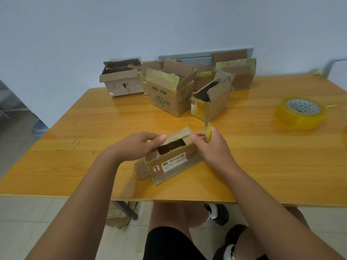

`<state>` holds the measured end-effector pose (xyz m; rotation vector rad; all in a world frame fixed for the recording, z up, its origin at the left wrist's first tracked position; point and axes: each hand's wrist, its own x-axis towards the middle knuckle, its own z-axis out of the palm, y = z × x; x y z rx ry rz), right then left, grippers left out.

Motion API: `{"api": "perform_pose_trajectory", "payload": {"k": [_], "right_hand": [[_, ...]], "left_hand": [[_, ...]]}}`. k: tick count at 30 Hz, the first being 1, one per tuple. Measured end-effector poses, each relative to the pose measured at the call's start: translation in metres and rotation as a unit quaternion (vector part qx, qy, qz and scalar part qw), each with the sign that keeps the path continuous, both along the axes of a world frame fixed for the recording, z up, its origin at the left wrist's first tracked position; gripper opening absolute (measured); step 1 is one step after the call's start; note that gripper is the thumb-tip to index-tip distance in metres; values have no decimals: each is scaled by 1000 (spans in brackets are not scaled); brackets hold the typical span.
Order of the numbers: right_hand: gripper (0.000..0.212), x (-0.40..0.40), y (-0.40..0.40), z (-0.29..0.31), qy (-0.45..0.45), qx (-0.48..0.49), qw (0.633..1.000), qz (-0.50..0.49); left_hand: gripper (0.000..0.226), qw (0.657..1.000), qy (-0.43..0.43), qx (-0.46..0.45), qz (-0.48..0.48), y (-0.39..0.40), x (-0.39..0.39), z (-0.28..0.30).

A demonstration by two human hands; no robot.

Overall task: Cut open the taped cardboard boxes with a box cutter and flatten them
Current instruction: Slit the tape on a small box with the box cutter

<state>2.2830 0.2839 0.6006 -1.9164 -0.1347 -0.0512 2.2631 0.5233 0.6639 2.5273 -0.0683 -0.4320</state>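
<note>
We hold the small box (170,158) near the front edge of the table (93,117). Our left hand (139,146) grips its top flap, and our right hand (210,145) pinches the yellow box cutter (208,132). The blade could slip toward the left fingers if the tape tears suddenly. Opened boxes (169,91) stand along the back edge, a tape roll (300,112) near the right edge, well apart.

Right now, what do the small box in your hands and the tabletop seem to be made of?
Small box: brown corrugated cardboard, matte, worn, with glossy yellowish tape on its flaps and a paper label. Tabletop: looks like orange wood-grain laminate or varnished wood; its sheen reflects the boxes.
</note>
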Motion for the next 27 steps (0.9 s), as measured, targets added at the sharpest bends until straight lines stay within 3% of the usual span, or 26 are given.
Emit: {"api": "perform_pose_trajectory", "payload": {"k": [5,6,8,11,18,23,25,27], "right_hand": [[31,-11,-4,-8,2,-21,999,49],[32,-13,-5,-8,1,-22,998,54],[34,-17,-5,-10,3,-19,999,48],[36,-24,-1,-10,6,-22,999,24],[36,-25,2,-10,38,42,997,44],[24,-27,2,-17,58,79,992,74],[22,-26,0,-16,74,95,989,84],[35,-25,-4,-12,81,101,987,90]], "left_hand": [[129,974,3,222,-46,-33,-7,7],[132,963,-7,265,-47,-41,-9,5],[117,951,-40,303,-38,-54,-10,-2],[93,964,-65,256,-40,-59,-7,-11],[81,992,-12,92,-89,-53,15,-14],[59,996,-89,-19,-9,-54,22,-26],[42,988,-152,12,5,-55,25,-31],[38,982,-182,57,-13,-55,27,-35]]}}
